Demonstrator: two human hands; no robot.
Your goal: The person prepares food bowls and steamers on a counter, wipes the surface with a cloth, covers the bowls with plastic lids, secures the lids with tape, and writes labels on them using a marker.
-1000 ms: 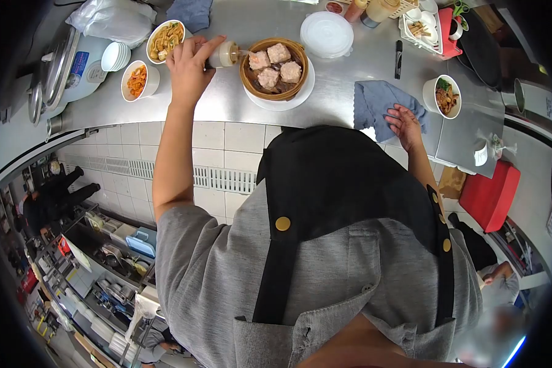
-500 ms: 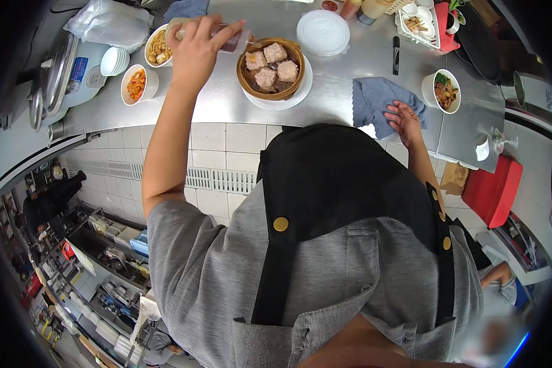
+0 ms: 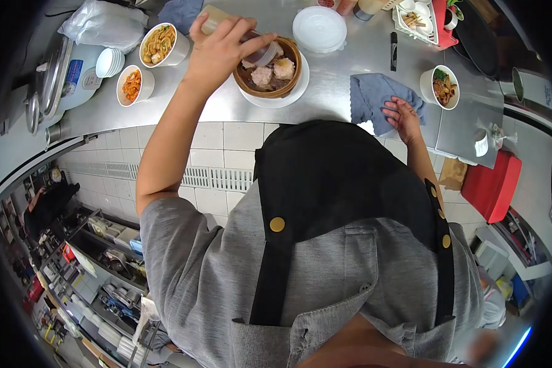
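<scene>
My left hand grips a clear bottle, tilted so that its end is over the round bamboo steamer. Pale dumplings lie in the steamer, some partly hidden by the bottle. Under the steamer is a white plate. My right hand rests with fingers apart at the edge of a blue-grey cloth, holding nothing.
Bowls of noodles and orange food stand at the left. A clear lid, a black marker, another food bowl and a white basket are on the steel counter.
My left hand has lifted and tilted the bottle, then moved right with it over the steamer. My right hand has stayed by the cloth. A person in the background at left has shifted.
</scene>
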